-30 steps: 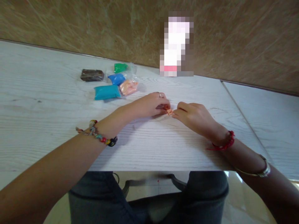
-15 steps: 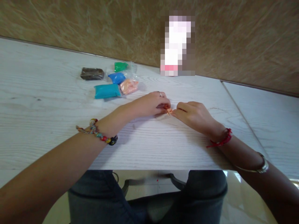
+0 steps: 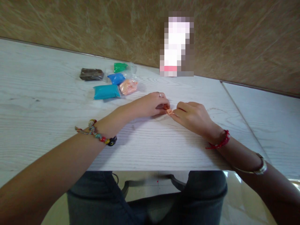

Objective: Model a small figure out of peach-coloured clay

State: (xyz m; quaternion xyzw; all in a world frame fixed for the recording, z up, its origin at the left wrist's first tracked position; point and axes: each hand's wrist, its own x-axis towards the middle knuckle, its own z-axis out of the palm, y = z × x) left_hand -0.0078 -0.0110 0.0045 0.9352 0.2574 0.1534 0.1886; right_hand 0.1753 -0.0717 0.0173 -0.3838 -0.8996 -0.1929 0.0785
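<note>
A small lump of peach-coloured clay (image 3: 169, 111) is held between my two hands, just above the white wood-grain table (image 3: 150, 147). My left hand (image 3: 157, 104), with a ring on one finger, is closed round the clay's left side, and its curled fingers hide part of it. My right hand (image 3: 191, 113) pinches the clay's right edge between thumb and bent forefinger. To the left of my hands lie a bag of peach clay (image 3: 128, 86), a turquoise clay pack (image 3: 106, 92), a blue clay bag (image 3: 116, 78), a green clay bag (image 3: 120, 67) and a wrapped brown block (image 3: 91, 74).
A brown marbled wall (image 3: 98, 28) rises along the table's back edge. A pixelated bright upright object (image 3: 174, 47) stands against it. A seam (image 3: 243, 117) crosses the table on the right. My legs (image 3: 93, 197) are below the front edge.
The whole view has shifted very slightly. Both hands keep hold of the peach clay in almost the same place, with the right fingers moved a little.
</note>
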